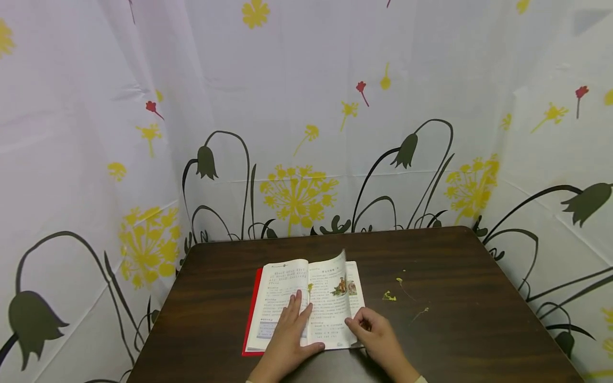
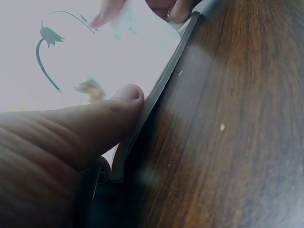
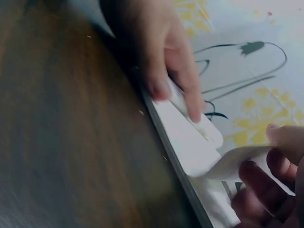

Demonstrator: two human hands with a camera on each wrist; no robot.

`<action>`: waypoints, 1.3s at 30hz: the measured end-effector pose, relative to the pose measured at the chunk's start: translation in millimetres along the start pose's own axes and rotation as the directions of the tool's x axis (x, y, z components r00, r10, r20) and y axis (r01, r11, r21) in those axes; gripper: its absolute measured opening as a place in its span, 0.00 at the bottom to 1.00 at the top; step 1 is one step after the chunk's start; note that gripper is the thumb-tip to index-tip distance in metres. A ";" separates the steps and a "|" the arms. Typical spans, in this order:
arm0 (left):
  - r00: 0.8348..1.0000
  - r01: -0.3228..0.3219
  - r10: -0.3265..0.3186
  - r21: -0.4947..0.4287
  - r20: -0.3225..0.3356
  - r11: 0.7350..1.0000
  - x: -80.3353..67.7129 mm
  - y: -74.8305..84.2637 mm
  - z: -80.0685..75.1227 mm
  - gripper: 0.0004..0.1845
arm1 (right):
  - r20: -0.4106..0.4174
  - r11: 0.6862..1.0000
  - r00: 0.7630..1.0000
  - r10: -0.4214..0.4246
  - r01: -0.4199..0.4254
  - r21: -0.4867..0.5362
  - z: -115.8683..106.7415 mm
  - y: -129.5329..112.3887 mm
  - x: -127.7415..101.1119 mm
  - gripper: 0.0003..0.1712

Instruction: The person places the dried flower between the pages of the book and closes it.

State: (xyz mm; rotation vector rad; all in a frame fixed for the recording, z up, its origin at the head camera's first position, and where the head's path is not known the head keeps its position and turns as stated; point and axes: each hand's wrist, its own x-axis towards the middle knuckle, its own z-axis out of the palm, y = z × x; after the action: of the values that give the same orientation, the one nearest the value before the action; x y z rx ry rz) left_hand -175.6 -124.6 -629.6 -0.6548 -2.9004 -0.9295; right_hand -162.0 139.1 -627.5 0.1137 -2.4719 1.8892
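An open book (image 1: 282, 276) with a red cover edge showing at its left lies on the dark table. My left hand (image 1: 286, 335) rests across its lower middle with fingers spread, the thumb on the bottom edge near the spine. A small yellow flower sprig (image 1: 309, 288) lies in the fold just beyond those fingertips. With thumb and fingers my right hand (image 1: 375, 332) pinches the lower right edge of a page (image 1: 330, 298). That page is partly raised and curls up at its top corner, and a printed page (image 1: 353, 287) shows beneath it.
On the dark wooden table (image 1: 210, 308), right of the book, lie a yellow flower cluster (image 1: 389, 296) and thin sprigs (image 1: 420, 314). Behind the table hangs a white curtain (image 1: 297, 106) printed with flowers.
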 end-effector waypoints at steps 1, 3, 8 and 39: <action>1.000 0.001 -0.001 0.002 0.002 1.000 0.0 -0.3 -0.3 0.54 | 0.010 1.000 1.000 -0.016 0.016 0.002 2.8 -0.5 -0.8 0.14; 1.000 0.002 -0.002 -0.001 0.006 1.000 -0.2 -0.9 -0.9 0.54 | 0.027 0.998 0.998 -0.064 0.063 0.010 7.8 -0.9 -2.6 0.08; 1.000 0.007 -0.006 -0.030 0.009 1.000 -1.7 -1.1 -2.3 0.51 | 0.076 0.968 0.965 -0.250 0.249 0.022 15.3 2.1 -4.6 0.07; 0.900 0.197 -0.345 -0.458 -0.267 0.867 5.4 0.2 -18.4 0.12 | 0.452 0.794 0.758 -0.470 0.587 -0.159 12.0 7.9 -11.7 0.31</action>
State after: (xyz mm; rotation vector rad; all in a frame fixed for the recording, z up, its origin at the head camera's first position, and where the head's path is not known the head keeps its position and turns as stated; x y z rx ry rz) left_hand -182.3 -132.8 -613.6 -0.0549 -2.5296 -1.5557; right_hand -150.7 130.0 -639.0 1.1657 -2.5116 1.3339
